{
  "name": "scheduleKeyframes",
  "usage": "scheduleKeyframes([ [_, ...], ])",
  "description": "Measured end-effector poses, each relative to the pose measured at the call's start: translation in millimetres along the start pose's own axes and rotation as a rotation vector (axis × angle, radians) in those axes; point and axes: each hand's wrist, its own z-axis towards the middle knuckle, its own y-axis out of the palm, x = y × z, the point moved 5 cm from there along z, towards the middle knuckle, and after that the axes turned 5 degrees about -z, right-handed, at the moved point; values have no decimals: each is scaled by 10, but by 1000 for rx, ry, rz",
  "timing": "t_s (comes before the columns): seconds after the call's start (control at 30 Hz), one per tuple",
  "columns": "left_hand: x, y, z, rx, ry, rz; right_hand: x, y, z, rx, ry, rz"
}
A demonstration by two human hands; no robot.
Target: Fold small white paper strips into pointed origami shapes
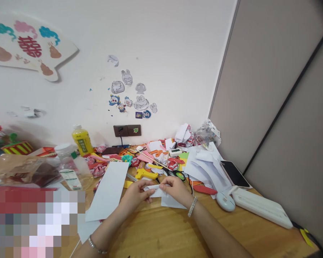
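Observation:
Between my two hands is a small piece of white paper (158, 192), held a little above the wooden table. My left hand (136, 193) pinches its left end between thumb and fingers. At its right end the fingers of my right hand (175, 190) are closed on the top edge. Another white sheet (173, 201) lies under my right hand. Just beyond my hands are a yellow glue gun (146, 174) and scissors (179, 175) with black and green handles. A larger white sheet (109, 190) lies left of my left hand.
Paper scraps and red-white crumpled pieces (173, 165) cover the table's back. A yellow-drink bottle (82, 140) and a clear jar (70, 166) stand left. On the right are stacked papers (204, 165), a phone (234, 173), a white lamp-like device (261, 208) and the wooden table's surface (150, 233).

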Motion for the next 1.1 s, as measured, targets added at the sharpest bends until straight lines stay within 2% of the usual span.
scheduleKeyframes([
  [0.6,-6,-29,-9,-1,-12,-28,-57,-2,-18,-48,3,39],
  [0.83,19,-7,-8,21,201,230,-130,85,-46,-90,-43,-97],
  [1.1,-29,48,-6,-109,195,350,-140,96,-45,-90,-83,-196],
])
